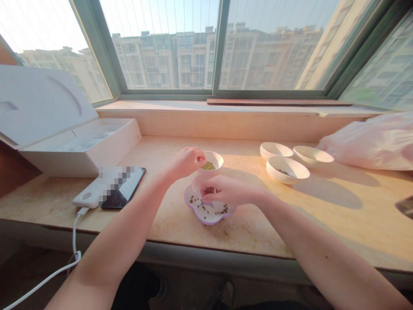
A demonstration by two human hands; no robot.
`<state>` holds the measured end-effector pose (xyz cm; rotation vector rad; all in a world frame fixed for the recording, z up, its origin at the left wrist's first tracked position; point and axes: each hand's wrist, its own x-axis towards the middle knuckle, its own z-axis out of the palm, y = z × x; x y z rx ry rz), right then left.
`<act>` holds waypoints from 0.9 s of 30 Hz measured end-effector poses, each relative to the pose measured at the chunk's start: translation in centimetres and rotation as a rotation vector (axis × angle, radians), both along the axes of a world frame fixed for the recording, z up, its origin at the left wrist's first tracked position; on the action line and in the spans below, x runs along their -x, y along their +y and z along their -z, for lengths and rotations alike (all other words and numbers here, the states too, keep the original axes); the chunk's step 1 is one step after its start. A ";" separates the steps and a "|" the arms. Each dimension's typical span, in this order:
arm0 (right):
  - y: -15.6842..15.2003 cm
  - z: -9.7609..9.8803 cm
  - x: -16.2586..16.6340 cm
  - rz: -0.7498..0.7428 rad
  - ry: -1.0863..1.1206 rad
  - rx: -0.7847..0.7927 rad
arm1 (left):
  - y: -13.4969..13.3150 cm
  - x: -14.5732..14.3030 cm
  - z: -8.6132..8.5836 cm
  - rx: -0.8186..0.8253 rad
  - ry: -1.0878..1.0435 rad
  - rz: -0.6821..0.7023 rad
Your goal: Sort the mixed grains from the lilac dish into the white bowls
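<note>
My left hand (186, 162) is pinched over a small white bowl (215, 158) that holds a heap of green beans (208, 166). What the fingertips hold is too small to see. My right hand (222, 189) is curled over a purple-rimmed flower-shaped dish (206, 215) on the stone counter, fingers pressed down among scattered green beans (193, 200) in it. The white bowl stands just behind the dish.
Three white bowls (287, 165) stand at the right, one with a few dark beans. A pink plastic bag (371, 142) lies at the far right. An open white box (64, 142), a power bank (88, 196) with cable and a phone (124, 189) lie at the left.
</note>
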<state>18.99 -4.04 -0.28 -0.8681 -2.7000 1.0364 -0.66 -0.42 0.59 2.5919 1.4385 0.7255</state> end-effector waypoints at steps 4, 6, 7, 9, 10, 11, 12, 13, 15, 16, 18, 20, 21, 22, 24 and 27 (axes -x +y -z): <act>1.2 -0.7 -0.7 0.157 0.196 0.023 | -1.7 0.2 -1.6 0.116 0.094 0.100; 1.9 -0.6 -0.9 0.313 0.261 -0.034 | -2.5 0.0 -1.9 0.215 0.149 0.169; 2.2 -0.5 -1.0 0.393 0.279 -0.082 | -2.8 -0.2 -2.0 0.281 0.177 0.204; 2.9 -0.1 -0.9 0.523 0.280 -0.189 | -3.4 -0.5 -2.1 0.414 0.229 0.266; 3.2 0.2 -0.8 0.564 0.270 -0.239 | -3.7 -0.7 -2.0 0.470 0.256 0.289; 3.5 0.4 -0.7 0.588 0.258 -0.283 | -4.0 -0.9 -1.9 0.516 0.285 0.311; 3.8 0.7 -0.6 0.600 0.246 -0.322 | -4.2 -1.2 -1.8 0.553 0.313 0.334; 4.0 0.9 -0.5 0.607 0.235 -0.353 | -4.4 -1.4 -1.7 0.586 0.339 0.360; 4.2 1.2 -0.4 0.617 0.222 -0.388 | -4.8 -1.8 -1.4 0.640 0.384 0.410; 4.2 1.2 -0.4 0.622 0.217 -0.392 | -4.9 -2.0 -1.2 0.659 0.402 0.430; 4.1 1.2 -0.4 0.629 0.202 -0.385 | -5.1 -2.2 -1.0 0.684 0.425 0.444; 3.8 1.1 -0.4 0.629 0.184 -0.382 | -5.2 -2.4 -0.8 0.697 0.430 0.437; 3.7 1.0 -0.5 0.624 0.177 -0.386 | -5.3 -2.4 -0.7 0.699 0.428 0.433; 3.6 0.8 -0.6 0.616 0.172 -0.392 | -5.3 -2.5 -0.7 0.697 0.426 0.427; 3.3 0.6 -0.8 0.594 0.158 -0.396 | -5.4 -2.5 -0.7 0.692 0.431 0.412; 2.8 0.1 -1.1 0.555 0.136 -0.386 | -5.4 -2.7 -0.9 0.694 0.465 0.391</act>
